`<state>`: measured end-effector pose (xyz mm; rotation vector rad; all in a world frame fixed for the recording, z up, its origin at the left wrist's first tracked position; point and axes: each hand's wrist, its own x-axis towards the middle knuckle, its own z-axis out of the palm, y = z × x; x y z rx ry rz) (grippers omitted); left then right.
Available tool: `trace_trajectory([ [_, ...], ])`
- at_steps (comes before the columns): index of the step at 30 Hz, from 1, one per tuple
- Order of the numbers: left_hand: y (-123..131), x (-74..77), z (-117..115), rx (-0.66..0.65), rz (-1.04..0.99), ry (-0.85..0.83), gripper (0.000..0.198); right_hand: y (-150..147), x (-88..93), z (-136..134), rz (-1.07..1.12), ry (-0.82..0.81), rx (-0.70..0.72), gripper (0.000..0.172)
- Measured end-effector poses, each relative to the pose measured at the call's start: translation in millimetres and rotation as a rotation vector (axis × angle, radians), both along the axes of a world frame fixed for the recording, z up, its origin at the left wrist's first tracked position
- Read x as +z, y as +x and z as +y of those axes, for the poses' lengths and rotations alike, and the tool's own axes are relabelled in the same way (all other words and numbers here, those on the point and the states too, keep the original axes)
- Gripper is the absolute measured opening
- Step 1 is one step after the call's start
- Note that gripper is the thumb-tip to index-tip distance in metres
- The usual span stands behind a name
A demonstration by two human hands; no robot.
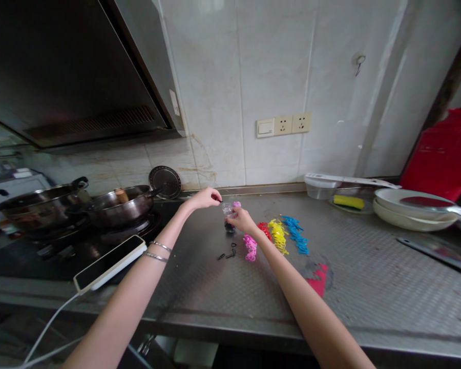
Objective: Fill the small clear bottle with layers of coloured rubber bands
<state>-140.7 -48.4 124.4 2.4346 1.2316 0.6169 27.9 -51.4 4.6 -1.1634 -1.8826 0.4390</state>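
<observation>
My right hand (243, 221) is wrapped round a small clear jar (227, 209) standing on the counter, with dark pieces visible in its lower part. Just left of the jar's mouth, my left hand (206, 198) pinches a tiny black piece, its shape too small to make out. A few loose black loop-shaped pieces (230, 253) lie in front of the jar. To the right are piles of similar small pieces: pink (250, 248), red (264, 230), yellow (278, 236) and blue (296, 234). More pink shows behind the jar.
Pots (117, 202) stand on the stove at left, near a phone (109, 264) with a white cable. At right are a plastic tub (320, 187), a yellow sponge (348, 202), stacked bowls (411, 218) and a flat dark blade-like tool (438, 256). A red patch (318, 280) marks the counter.
</observation>
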Motion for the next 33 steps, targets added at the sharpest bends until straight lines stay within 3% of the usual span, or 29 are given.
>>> trace_trajectory([
  [5,18,9.6,9,-0.017,0.072,0.005,0.021,0,-0.2,0,-0.002,0.028,0.007,0.026],
  [11,31,6.4,11,-0.061,0.105,-0.022,0.020,2,1.0,-1,-0.006,0.014,0.023,0.028],
  [25,31,6.9,15,-0.131,0.152,-0.069,0.020,2,-2.5,2,0.009,0.001,0.022,0.028],
  [30,25,6.2,14,-0.094,-0.006,-0.044,0.019,2,-3.4,3,-0.005,0.028,0.020,0.029],
  [33,18,-10.3,12,0.020,-0.247,0.001,0.024,2,-3.6,3,-0.006,0.019,0.008,0.030],
])
